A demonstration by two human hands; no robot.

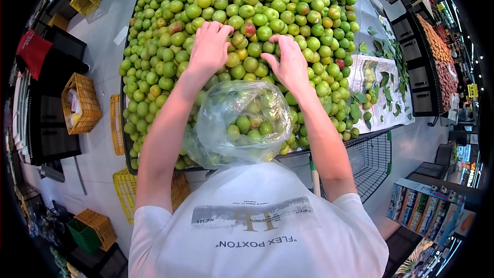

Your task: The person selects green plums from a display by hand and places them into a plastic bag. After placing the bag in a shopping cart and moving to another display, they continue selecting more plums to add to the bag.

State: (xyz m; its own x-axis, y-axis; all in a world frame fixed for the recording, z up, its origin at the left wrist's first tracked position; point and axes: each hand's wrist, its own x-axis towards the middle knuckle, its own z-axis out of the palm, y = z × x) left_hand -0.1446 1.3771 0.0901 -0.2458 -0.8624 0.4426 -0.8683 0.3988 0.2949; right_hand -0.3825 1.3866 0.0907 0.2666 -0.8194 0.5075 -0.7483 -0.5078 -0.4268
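Green fruits (175, 6), some with red patches, are heaped on a wide display. My left hand (210, 46) rests on the heap, fingers bent over the fruits and touching them. To its right, my right hand (288, 62) reaches over the same heap, thumb and fingers apart, with a fruit near its fingertips. Between my forearms and against my shirt, a clear plastic bag (208, 118) lies open at the front of the heap. Several green fruits (243, 123) are inside it. Neither hand touches the bag.
Newspaper (373, 103) with loose leaves (387, 92) covers the display's right side. A wire cart (368, 162) stands below it. Orange crates (82, 103) and a yellow crate (123, 188) are on the left, near a person in a red top (35, 49). Boxed goods (424, 208) stand lower right.
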